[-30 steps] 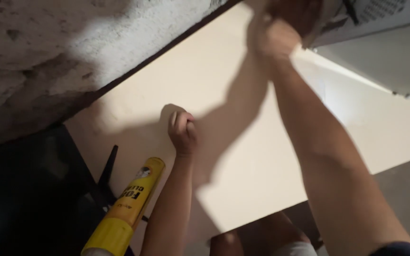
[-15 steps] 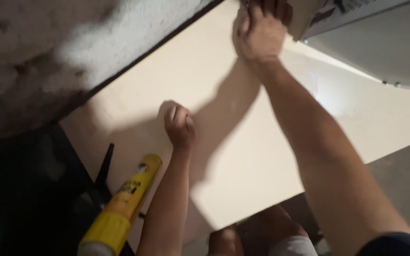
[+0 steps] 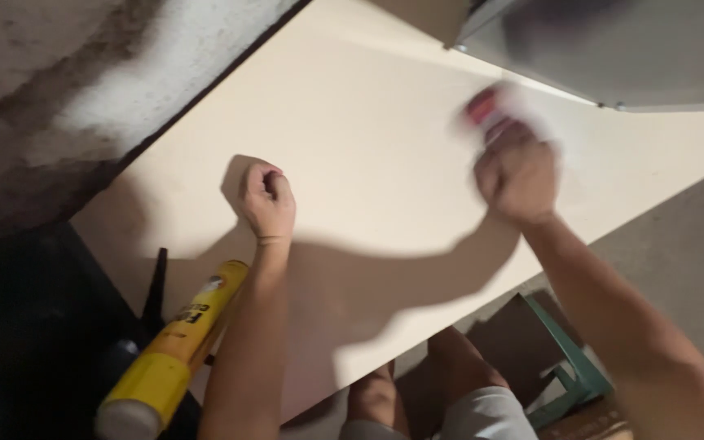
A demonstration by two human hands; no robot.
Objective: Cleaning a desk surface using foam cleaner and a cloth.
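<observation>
right hand (image 3: 517, 173): down from the grey cabinet (image 3: 613, 57) at 1 o'clock to mid-board, fist gripping a blurred red-and-white object (image 3: 492, 108) | left hand (image 3: 269, 200): shifted slightly left, clenched in a fist, knuckles on the cream board (image 3: 368, 130), holding nothing visible | yellow foam can (image 3: 174, 342): at 7 o'clock, unmoved

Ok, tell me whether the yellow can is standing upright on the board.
No, the yellow can lies tilted beside the left hand, at the cream board's near edge.
</observation>
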